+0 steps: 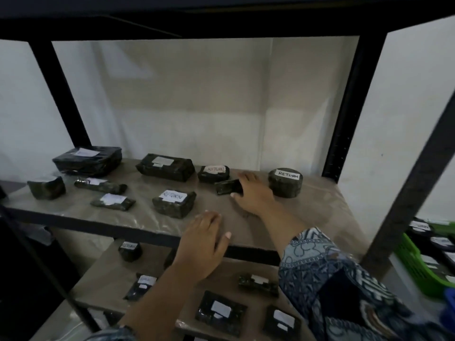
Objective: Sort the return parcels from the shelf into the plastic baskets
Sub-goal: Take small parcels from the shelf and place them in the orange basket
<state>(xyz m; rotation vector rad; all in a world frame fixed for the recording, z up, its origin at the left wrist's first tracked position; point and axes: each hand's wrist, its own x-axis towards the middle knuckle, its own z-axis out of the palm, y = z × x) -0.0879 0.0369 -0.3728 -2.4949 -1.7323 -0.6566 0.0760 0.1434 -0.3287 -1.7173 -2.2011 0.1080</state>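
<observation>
Several black-wrapped parcels lie on the upper shelf (246, 232). My right hand (254, 196) reaches in and grips the right end of a small black parcel (226, 187), with my thumb at its front edge. Behind it sits a parcel labelled RETURN (213, 173). A round RETURN parcel (285, 183) stands just right of my hand, and a third RETURN parcel (174, 203) lies to the left. My left hand (203, 244) rests flat on the shelf's front edge, holding nothing. A green plastic basket (416, 264) with parcels in it sits at the far right.
Two large parcels (87, 160) (164, 167) lie at the back of the upper shelf, with smaller ones at the left. The lower shelf (110, 271) holds several more labelled parcels. Black uprights (344, 119) frame the shelf, and one slanted post (406, 198) stands before the basket.
</observation>
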